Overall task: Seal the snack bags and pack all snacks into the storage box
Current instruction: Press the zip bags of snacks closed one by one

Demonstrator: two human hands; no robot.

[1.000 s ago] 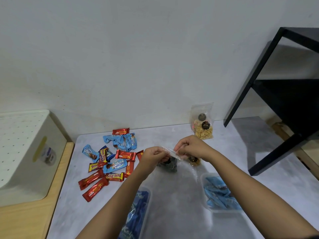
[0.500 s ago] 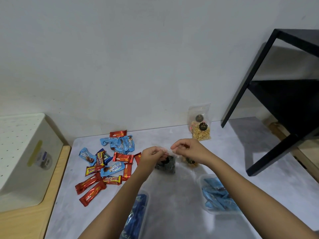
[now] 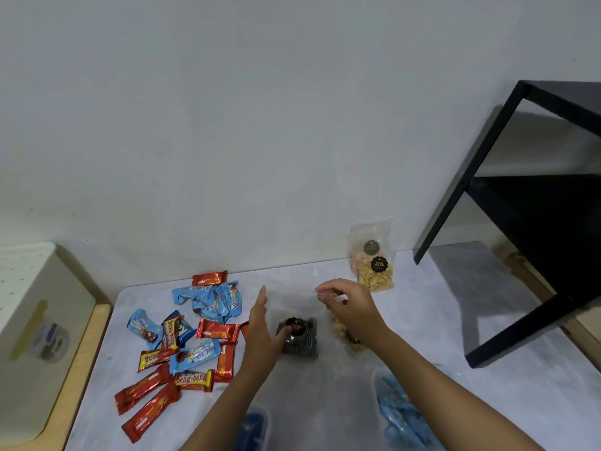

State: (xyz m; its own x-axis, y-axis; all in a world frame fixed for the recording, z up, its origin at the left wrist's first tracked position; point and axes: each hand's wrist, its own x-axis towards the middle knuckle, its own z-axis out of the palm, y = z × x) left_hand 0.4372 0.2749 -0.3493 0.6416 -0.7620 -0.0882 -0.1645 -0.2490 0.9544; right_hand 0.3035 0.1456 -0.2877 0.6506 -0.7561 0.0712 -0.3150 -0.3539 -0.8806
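**Inspector:** State of each grip?

**Assessor:** The left hand (image 3: 260, 323) is released. Its fingers are straight and it stands edge-on just beside the clear bag (image 3: 297, 335) of dark snacks, mid-tabletop (image 3: 429, 369). The right hand (image 3: 351, 312) has its fingers curled at the bag's top right corner and appears to pinch the film there. The film is too faint to be certain.

**Inspector:** Is the seal made?

**Assessor:** That cannot be confirmed, because the mouth is transparent against the tabletop. Whether the strip is pressed shut along its length does not show.

**Inspector:** Hazards from here?

**Assessor:** There are three.
- **Partly closed strip:** with one corner held and the left hand off, the mouth could gape and spill when the bag is lifted or laid flat.
- **Toppling:** the bag seems steadied from that one corner. If let go carelessly, it may fall onto the second bag (image 3: 344, 335) of pale snacks under the right wrist. I cannot judge that bag's seal either.
- **Sweeping the bars:** the left forearm runs just beside the wrapped bars (image 3: 192, 340) heaped toward the left edge. A loose sweep could scatter them.

**Inspector:** And packing?

**Assessor:** It is not done for these items. A standing pouch (image 3: 374, 258) waits at the far edge. Two clear tubs (image 3: 376, 380) at the near edge hold blue packets, and a white box (image 3: 39, 320) sits beyond the left edge. I cannot tell which is the storage box, so misplacing items is a risk.
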